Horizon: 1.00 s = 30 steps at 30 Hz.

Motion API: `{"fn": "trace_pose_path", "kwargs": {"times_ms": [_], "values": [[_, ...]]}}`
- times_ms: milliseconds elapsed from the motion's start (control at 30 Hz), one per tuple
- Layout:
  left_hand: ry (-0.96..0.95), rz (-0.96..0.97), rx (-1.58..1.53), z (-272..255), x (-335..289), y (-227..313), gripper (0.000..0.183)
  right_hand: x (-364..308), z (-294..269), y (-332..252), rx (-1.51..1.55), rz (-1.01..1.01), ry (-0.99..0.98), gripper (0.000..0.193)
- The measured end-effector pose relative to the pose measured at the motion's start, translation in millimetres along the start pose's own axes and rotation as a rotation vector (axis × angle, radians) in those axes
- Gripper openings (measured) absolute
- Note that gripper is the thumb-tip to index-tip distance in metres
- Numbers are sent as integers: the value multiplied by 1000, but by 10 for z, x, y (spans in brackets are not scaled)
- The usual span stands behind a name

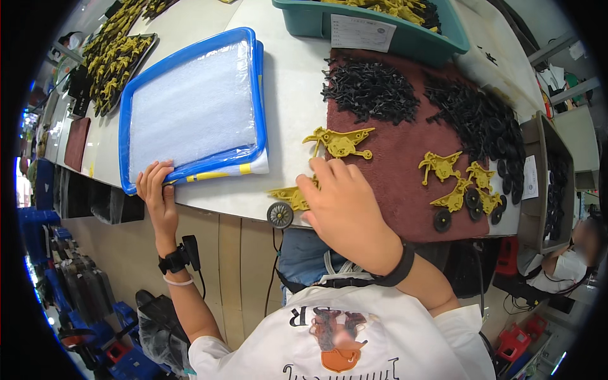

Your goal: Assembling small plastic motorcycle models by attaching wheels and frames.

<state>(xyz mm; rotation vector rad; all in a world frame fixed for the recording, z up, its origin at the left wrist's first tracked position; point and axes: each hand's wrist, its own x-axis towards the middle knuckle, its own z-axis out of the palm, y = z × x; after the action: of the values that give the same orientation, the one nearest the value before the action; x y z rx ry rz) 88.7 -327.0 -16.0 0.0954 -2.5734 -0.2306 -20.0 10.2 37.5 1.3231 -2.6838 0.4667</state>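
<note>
My left hand (155,183) grips the near left corner of a blue tray (259,95), fingers over the rim and thumb below. The tray holds a white foam sheet (190,95) under clear plastic. My right hand (348,202) is closed round the right end of a yellow plastic frame (291,195), which looks like a toy motorcycle half, at the table's near edge. A black spoked wheel (280,215) sits at that frame's left end. Just beyond my right fingers lies another yellow frame (342,143), partly on the brown cloth. My right fingertips are partly hidden.
On the brown cloth (380,190) lie a pile of small black parts (370,92), a heap of black wheels (491,120) and several yellow pieces (441,166). A green bin (304,22) stands behind, a grey bin (538,171) at right. Yellow parts (117,69) fill the far left.
</note>
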Motion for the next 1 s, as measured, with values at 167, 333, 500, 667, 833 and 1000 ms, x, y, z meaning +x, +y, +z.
{"fn": "trace_pose_path", "kwargs": {"times_ms": [167,333,500,667,833,1000], "values": [[16,-9,-49,10,-1,1,25,-35,-270,17,148,7,-21,29],[3,-8,-78,-20,-17,55,26,-228,-605,265,161,159,-52,46],[-66,-10,-118,-55,27,88,27,-433,-445,452,57,195,-57,51],[103,-90,-109,-80,-73,169,30,-670,-765,666,425,206,-10,51],[545,-211,-178,-236,95,861,19,-1303,-1513,1273,854,343,446,36],[46,7,-622,-257,450,1661,14,-2173,-2221,2392,963,351,1086,31]]}}
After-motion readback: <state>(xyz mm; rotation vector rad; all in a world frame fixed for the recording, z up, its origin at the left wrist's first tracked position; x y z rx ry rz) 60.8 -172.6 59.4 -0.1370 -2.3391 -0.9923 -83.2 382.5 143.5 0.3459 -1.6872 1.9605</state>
